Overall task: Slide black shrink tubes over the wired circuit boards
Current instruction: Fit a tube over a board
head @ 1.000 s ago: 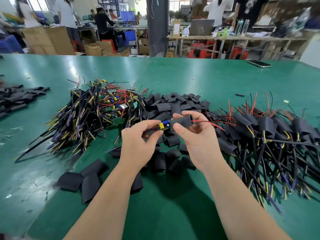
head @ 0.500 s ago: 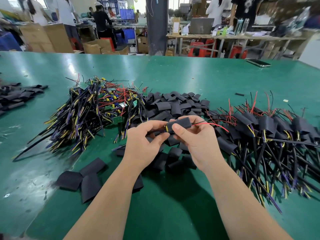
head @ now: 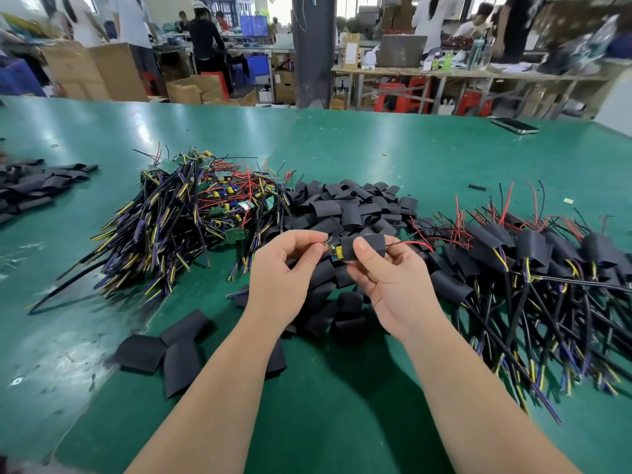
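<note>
– Tube (head: 366, 246), where was it?
– In our R hand (head: 393, 285), held up over the table (head: 342, 148), just above the tube pile (head: 349, 206). Thumb lay on its front, fingers curled behind, so it was pinched flat.
– And the board (head: 336, 252)?
– Mostly inside the tube. Only a yellow part & a bit of blue stuck out at the tube's left end. A red wire (head: 410, 243) w/ a black one came out the right end.
– L hand (head: 284, 278)?
– Thumb & index pinched the thin wires (head: 326, 241) at the board's left end, other fingers curled under. Our hands were close, w/ the board's end between them.
– Rest of the table?
– On our left lay the bare pile (head: 205, 206): green boards w/ yellow, purple, black & red leads, all tangled. It touched the tube pile at centre. On our right lay the done pile (head: 530, 254): boards in tubes, leads fanned toward us. A few flat tubes (head: 164, 350) lay apart by our L forearm, and more tubes (head: 34, 183) at the far left edge. A phone (head: 514, 125) lay at the far right.
– Behind?
– People (head: 205, 39) stood at benches w/ boxes (head: 95, 73) & red stools (head: 390, 94). Too blurred for us to tell more.
</note>
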### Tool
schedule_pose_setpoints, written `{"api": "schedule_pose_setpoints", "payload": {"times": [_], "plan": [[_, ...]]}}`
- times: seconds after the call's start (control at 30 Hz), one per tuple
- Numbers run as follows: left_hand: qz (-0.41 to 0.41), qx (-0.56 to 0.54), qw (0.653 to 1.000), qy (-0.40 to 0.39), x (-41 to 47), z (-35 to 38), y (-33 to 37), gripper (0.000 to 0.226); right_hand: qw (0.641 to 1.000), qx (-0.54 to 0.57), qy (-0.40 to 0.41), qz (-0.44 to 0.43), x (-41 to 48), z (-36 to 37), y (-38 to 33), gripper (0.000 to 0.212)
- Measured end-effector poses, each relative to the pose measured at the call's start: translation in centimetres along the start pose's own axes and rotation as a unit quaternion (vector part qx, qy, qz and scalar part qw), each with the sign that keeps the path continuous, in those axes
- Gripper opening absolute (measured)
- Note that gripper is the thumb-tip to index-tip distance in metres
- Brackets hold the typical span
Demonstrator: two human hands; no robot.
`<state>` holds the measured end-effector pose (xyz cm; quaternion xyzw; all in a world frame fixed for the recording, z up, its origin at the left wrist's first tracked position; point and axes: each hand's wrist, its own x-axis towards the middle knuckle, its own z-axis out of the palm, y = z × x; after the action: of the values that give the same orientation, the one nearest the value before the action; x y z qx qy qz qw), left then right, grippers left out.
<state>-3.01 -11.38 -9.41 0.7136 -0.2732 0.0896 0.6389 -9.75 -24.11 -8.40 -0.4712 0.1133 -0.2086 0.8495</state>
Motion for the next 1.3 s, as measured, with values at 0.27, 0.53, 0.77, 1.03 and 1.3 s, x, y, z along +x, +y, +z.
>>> {"api": "schedule_pose_setpoints", "payload": {"times": [0.27, 0.53, 0.77, 1.03, 1.3], "plan": [[0.051, 0.052, 0.997, -0.038, -0.2, -0.2, -0.2, 0.02, 0.999, 0.025, 0.006, 0.022, 0.2, -0.4, 0.0, 0.027], [0.179, 0.108, 0.978, 0.015, -0.3, -0.1, -0.5, 0.017, 0.998, 0.03, 0.032, 0.05, 0.3, -0.6, 0.1, 0.022], [0.185, 0.135, 0.973, 0.018, -0.3, 0.0, -1.1, 0.013, 0.999, 0.029, 0.01, 0.042, 0.1, -0.3, -0.1, 0.033], [0.138, 0.122, 0.982, 0.037, -0.3, -0.2, -0.8, 0.009, 0.996, -0.072, -0.037, -0.03, -0.4, 0.4, 0.3, 0.025], [0.06, 0.068, 0.995, 0.049, -0.4, -0.3, -0.2, 0.013, 0.988, 0.14, 0.05, 0.041, -0.3, 0.8, -2.0, 0.032]]}}
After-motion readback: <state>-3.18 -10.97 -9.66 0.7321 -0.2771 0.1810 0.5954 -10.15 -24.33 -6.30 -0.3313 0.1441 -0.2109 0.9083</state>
